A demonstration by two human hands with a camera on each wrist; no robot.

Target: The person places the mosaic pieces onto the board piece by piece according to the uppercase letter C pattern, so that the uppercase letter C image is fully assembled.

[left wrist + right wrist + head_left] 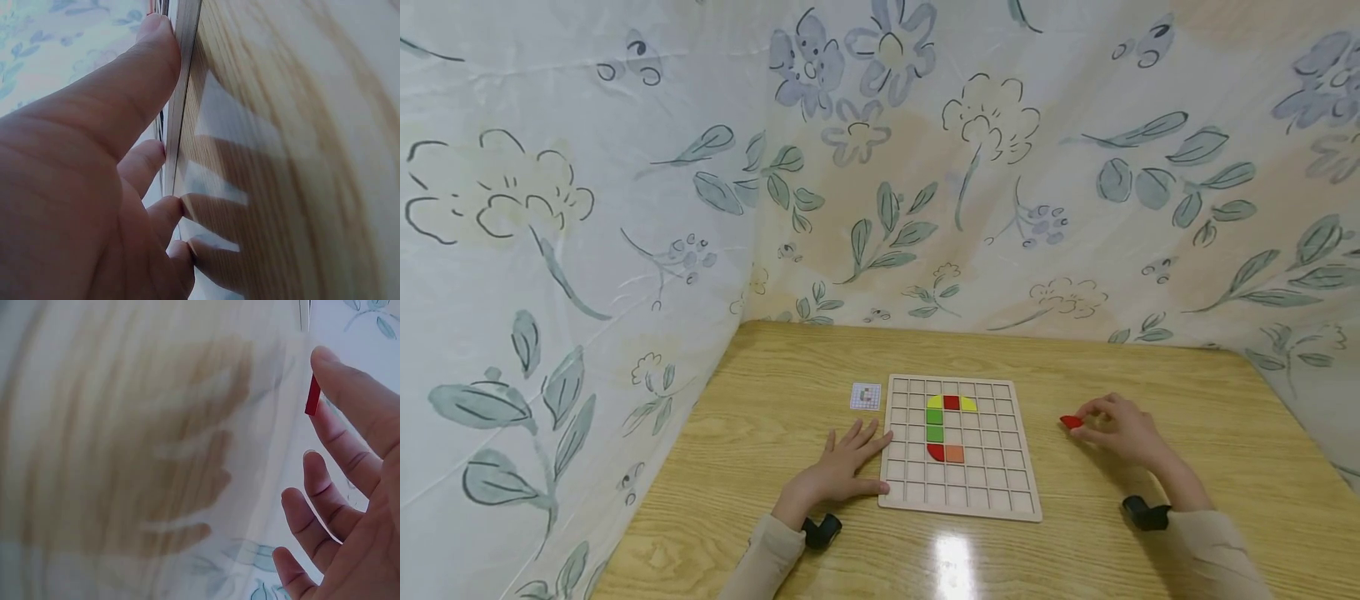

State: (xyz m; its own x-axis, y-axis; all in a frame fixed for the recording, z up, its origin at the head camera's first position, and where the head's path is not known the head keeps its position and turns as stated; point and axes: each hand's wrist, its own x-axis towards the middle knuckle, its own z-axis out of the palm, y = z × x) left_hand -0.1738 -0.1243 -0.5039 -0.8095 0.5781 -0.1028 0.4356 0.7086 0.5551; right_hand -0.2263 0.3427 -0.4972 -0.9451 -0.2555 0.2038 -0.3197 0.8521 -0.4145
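Observation:
A square wooden grid board [1000,483] lies on the table. Set in its cells are two yellow quarter-round tiles, a dark red square tile [951,402] between them, two green tiles [935,424], a red quarter-round tile [936,452] and an orange square tile [954,454]. My left hand [842,468] is spread, its thumb and a fingertip touching the board's left edge. To the right of the board, my right hand [1123,429] pinches a red tile [1071,422] between thumb and index finger. In the right wrist view that red tile [312,395] shows edge-on, with the other fingers apart from it.
A small card [866,397] printed with a grid and a coloured pattern lies at the board's upper left. The yellow wood-grain table [760,400] meets a floral cloth [880,208] at the back and sides. Each wrist wears a black device [822,531].

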